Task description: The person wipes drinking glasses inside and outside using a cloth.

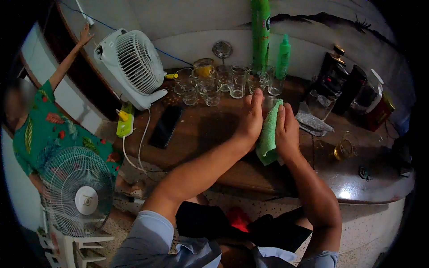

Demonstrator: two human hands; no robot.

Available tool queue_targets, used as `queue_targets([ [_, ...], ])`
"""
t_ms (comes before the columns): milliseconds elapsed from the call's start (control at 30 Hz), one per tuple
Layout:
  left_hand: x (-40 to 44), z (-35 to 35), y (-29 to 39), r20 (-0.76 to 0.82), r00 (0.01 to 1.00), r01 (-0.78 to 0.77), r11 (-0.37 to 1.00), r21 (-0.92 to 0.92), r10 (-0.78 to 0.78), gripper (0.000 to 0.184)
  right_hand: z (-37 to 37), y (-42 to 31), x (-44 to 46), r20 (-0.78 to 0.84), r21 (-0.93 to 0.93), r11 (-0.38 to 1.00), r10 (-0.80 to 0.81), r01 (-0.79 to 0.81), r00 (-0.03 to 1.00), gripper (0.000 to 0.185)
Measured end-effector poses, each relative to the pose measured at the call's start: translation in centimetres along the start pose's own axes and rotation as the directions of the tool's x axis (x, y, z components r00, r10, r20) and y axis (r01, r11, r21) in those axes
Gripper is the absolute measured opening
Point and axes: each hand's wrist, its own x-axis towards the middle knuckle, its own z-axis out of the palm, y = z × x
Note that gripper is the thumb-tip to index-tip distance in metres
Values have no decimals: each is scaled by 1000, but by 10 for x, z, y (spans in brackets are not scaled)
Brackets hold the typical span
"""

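Observation:
A green cloth (268, 136) stands upright between my two hands above the front of the dark wooden table. My right hand (288, 134) is closed on its right side, the thumb lying along the fabric. On the other side is my left hand (251, 119), its visible fingers stretched up and its palm side against or very close to the cloth. Something clear, like glass (268, 103), shows near the cloth's top; whether it is inside the cloth I cannot tell. Beyond my hands stand several clear glasses (238, 82).
A white box fan (138, 62), a power strip (125, 123) and a phone (166, 127) are on the left. Green bottles (283, 58) stand behind. Rightward are dark bottles (351, 89) and a glass mug (345, 147). A person (49, 129) reaches toward the wall behind a standing fan (80, 192).

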Motion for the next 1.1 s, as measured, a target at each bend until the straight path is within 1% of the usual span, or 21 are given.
queue_targets([
  [33,-5,3,2,36,999,40,996,-77,-37,54,-2,1,3,34,2,998,56,-56,998,34],
  [67,-8,5,4,77,994,84,985,-151,-73,54,-4,-1,4,9,1,1000,5,-5,1000,32],
  [100,-1,3,-5,201,979,69,983,-172,-34,53,-4,3,7,12,71,997,26,-27,1000,31],
  [133,1,3,-11,203,978,76,983,-166,-41,52,-4,6,9,18,140,989,46,-48,999,30],
  [200,-2,5,-10,221,974,85,982,-171,-46,51,-5,7,12,20,201,976,84,-86,996,31],
  [267,-10,10,3,170,985,72,978,-195,-38,47,-5,6,12,33,239,963,117,-121,993,32],
  [300,-12,10,7,144,989,63,976,-207,-33,46,-6,1,11,53,192,975,102,-110,993,33],
  [400,-3,1,7,13,1000,-2,995,-95,3,42,-6,-14,1,99,67,996,57,-63,994,32],
  [433,5,-7,9,25,997,-73,996,-56,74,41,-2,-17,-4,104,-14,1000,-3,5,995,31],
  [467,9,-11,9,3,1000,-2,989,-148,2,42,0,-20,-9,114,-94,993,-61,72,992,30],
  [533,10,-17,21,-62,998,-18,999,-47,15,44,3,-22,-11,152,-162,982,-69,94,986,31],
  [600,1,-9,27,-56,998,21,994,-108,-27,44,3,-24,-11,160,-237,967,-59,96,985,31],
  [633,-4,-5,27,-51,998,40,989,-140,-47,44,0,-22,-8,140,-245,963,-84,117,987,30],
  [733,-5,0,9,79,996,57,996,-74,-51,45,-8,-16,2,35,-171,981,-83,88,996,32],
  [767,-8,2,3,104,994,55,995,-81,-46,44,-13,-18,5,24,-111,994,14,-11,1000,36],
  [867,-21,13,11,199,971,162,976,-146,-132,43,-18,2,19,-57,-2,1000,31,-31,998,39],
  [900,-24,15,16,219,963,188,972,-143,-154,44,-17,7,22,-55,34,998,57,-55,997,40],
  [1000,-19,8,16,168,983,90,995,-44,-81,45,-10,10,13,-28,71,994,83,-81,996,40],
  [1067,-3,-2,10,109,990,103,986,-128,-90,46,-2,10,3,50,54,996,68,-71,996,39],
  [1100,3,-6,9,81,992,108,980,-169,-95,46,0,-1,-1,74,-38,999,-2,5,997,36],
])
